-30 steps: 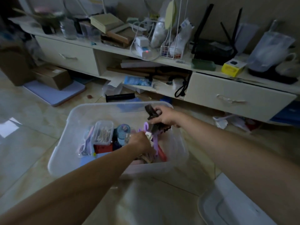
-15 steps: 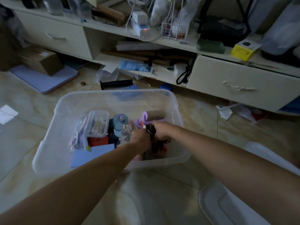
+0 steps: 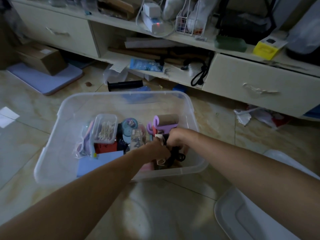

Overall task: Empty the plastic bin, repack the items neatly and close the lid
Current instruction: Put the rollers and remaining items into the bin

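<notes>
With both hands, left hand point(image 3: 158, 149) and right hand point(image 3: 174, 138), gripping the dark tangle point(image 3: 175, 155) at centre frame, lift slowly clear of the bin point(image 3: 52, 148) wall to avoid snagging.

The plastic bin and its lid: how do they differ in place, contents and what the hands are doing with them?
The plastic bin sits open mid-floor, holding items like a cotton swab box; the lid lies apart at lower right, nothing visible on it. Both the left hand and right hand reach into the bin; neither touches the lid. The bin shows whole; the lid is cut off by the frame. Both look like translucent plastic.
</notes>
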Motion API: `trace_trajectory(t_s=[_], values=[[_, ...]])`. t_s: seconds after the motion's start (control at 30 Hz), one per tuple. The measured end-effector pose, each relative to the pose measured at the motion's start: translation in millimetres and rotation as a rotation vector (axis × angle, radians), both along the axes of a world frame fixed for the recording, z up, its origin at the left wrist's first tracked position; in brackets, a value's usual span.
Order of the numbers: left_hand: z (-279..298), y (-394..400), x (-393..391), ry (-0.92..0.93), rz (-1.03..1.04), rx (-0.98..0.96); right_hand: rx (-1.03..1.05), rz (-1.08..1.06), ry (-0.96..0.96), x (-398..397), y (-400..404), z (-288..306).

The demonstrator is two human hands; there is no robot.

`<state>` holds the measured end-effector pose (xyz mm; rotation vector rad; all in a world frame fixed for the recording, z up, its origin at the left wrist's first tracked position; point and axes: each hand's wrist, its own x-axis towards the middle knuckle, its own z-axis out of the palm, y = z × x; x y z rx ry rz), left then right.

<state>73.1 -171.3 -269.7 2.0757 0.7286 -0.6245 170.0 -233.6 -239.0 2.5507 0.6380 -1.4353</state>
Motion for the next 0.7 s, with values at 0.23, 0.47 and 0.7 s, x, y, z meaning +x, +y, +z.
trace_trajectory(t_s=[0.23, 0.47, 0.7], values=[[-13.2, 1.6, -2.9, 0.078, -0.089, 0.168, -0.035, 0.110, -0.092, -7.8, -0.8, -7.8], [-8.3, -3.6, -5.4, 0.061, -0.357, 0.394, 0.028, 0.013, -0.026, -0.3, 1.0, 1.7], [-7.5, 4.5, -7.5, -0.039, -0.459, 0.440, 0.146, 0.176, -0.281, -9.9, -5.1, -15.9]])
